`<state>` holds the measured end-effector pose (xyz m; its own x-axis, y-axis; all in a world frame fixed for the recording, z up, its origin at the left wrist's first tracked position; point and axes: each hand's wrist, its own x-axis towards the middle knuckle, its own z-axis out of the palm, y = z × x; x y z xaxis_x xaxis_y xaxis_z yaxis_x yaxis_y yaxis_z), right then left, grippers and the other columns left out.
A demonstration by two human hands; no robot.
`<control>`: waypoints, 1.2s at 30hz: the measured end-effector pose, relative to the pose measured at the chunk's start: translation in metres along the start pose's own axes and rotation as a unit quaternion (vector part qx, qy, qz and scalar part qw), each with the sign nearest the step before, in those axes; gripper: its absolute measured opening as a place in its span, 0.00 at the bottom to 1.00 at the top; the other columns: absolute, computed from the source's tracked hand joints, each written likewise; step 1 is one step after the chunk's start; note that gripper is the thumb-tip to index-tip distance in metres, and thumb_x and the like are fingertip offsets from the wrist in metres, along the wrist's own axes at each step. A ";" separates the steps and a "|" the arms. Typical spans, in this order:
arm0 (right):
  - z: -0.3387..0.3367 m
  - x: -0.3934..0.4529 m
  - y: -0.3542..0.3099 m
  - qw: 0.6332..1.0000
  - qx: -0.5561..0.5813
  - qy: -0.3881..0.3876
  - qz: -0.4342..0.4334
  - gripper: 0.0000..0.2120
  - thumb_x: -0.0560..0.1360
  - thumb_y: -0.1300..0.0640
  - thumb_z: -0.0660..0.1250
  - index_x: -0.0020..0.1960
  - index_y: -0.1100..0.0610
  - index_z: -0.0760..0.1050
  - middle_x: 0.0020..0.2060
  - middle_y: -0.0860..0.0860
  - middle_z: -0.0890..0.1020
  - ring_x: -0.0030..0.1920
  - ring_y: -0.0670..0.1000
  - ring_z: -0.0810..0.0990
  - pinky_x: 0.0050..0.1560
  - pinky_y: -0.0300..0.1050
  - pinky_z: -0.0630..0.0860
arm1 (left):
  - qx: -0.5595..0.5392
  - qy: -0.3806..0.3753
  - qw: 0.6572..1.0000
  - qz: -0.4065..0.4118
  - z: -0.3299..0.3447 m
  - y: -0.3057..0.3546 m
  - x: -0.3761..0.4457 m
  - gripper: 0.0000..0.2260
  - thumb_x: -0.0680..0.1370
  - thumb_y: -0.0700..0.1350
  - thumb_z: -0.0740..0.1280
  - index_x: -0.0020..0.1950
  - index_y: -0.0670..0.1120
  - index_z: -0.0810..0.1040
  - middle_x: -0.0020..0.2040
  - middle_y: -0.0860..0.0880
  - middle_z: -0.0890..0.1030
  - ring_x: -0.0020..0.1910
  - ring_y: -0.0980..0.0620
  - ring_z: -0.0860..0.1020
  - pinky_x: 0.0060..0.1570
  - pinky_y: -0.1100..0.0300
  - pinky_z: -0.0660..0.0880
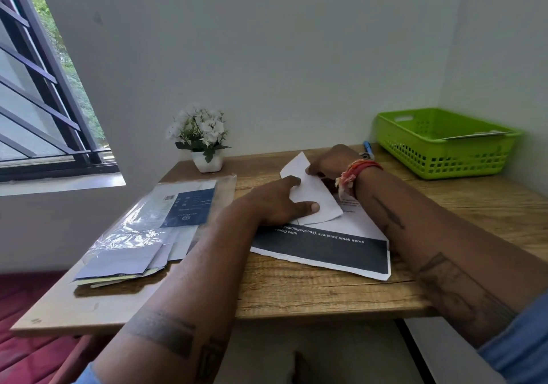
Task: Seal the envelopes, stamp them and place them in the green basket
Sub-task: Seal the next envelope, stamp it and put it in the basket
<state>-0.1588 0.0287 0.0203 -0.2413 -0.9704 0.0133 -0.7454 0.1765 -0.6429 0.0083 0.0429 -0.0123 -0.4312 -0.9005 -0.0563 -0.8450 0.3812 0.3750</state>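
White envelope lying slanted on a printed sheet in the middle of the wooden table. Held from both sides: left hand resting on its near left part, thumb on the lower edge and a finger on the paper higher up, fingers fairly straight and pressing down, not wrapped around it. Right hand at the far top edge, fingers curled onto the envelope there (fingertips partly hidden, so exact grip hard to tell). Red thread band on the right wrist. Green basket far right at the back of the table, well apart from the envelope, something flat and pale inside. Blue pen just beside the basket. Pile of envelopes and a clear plastic pack on the left. White flower pot at the back.
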 end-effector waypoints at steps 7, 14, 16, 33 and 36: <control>0.005 -0.009 -0.001 0.926 0.373 -0.053 -0.017 0.06 0.74 0.61 0.70 0.45 0.64 0.83 0.41 0.59 0.85 0.36 0.55 0.84 0.37 0.46 0.82 | -0.167 0.169 0.971 0.029 -0.006 0.011 -0.003 0.28 0.83 0.63 0.52 0.55 0.44 0.83 0.53 0.47 0.82 0.55 0.47 0.79 0.53 0.53 0.71; 0.009 0.000 -0.004 0.960 0.257 0.025 -0.107 0.11 0.72 0.56 0.76 0.54 0.55 0.84 0.50 0.51 0.85 0.50 0.53 0.83 0.53 0.50 0.82 | -0.500 0.189 0.844 -0.038 -0.009 0.010 0.001 0.08 0.80 0.40 0.62 0.53 0.42 0.81 0.53 0.41 0.84 0.54 0.40 0.83 0.57 0.41 0.80; 0.007 0.007 0.001 0.966 0.239 0.077 -0.060 0.19 0.71 0.52 0.76 0.60 0.57 0.80 0.54 0.52 0.83 0.53 0.54 0.82 0.56 0.53 0.81 | -0.529 0.179 0.828 -0.042 -0.007 0.009 0.004 0.08 0.81 0.38 0.61 0.55 0.44 0.80 0.56 0.42 0.83 0.53 0.41 0.83 0.57 0.42 0.80; 0.011 -0.029 0.008 0.979 -0.134 0.119 -0.103 0.12 0.72 0.51 0.73 0.49 0.59 0.84 0.48 0.55 0.85 0.49 0.56 0.82 0.50 0.46 0.78 | -0.065 0.282 0.957 -0.031 -0.002 0.007 -0.012 0.08 0.80 0.47 0.69 0.51 0.45 0.86 0.51 0.47 0.85 0.51 0.49 0.81 0.47 0.61 0.70; 0.014 -0.058 -0.007 0.978 -0.088 0.111 -0.154 0.07 0.75 0.54 0.72 0.47 0.57 0.84 0.46 0.52 0.85 0.47 0.52 0.82 0.47 0.42 0.72 | -0.056 0.297 0.953 -0.022 -0.006 0.008 -0.037 0.08 0.80 0.49 0.67 0.51 0.49 0.85 0.49 0.51 0.85 0.47 0.51 0.81 0.45 0.60 0.73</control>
<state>-0.1310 0.0819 0.0132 -0.1033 -0.9254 0.3646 -0.8949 -0.0736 -0.4402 0.0196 0.0779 -0.0018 -0.1139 -0.8872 0.4470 -0.8047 0.3463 0.4823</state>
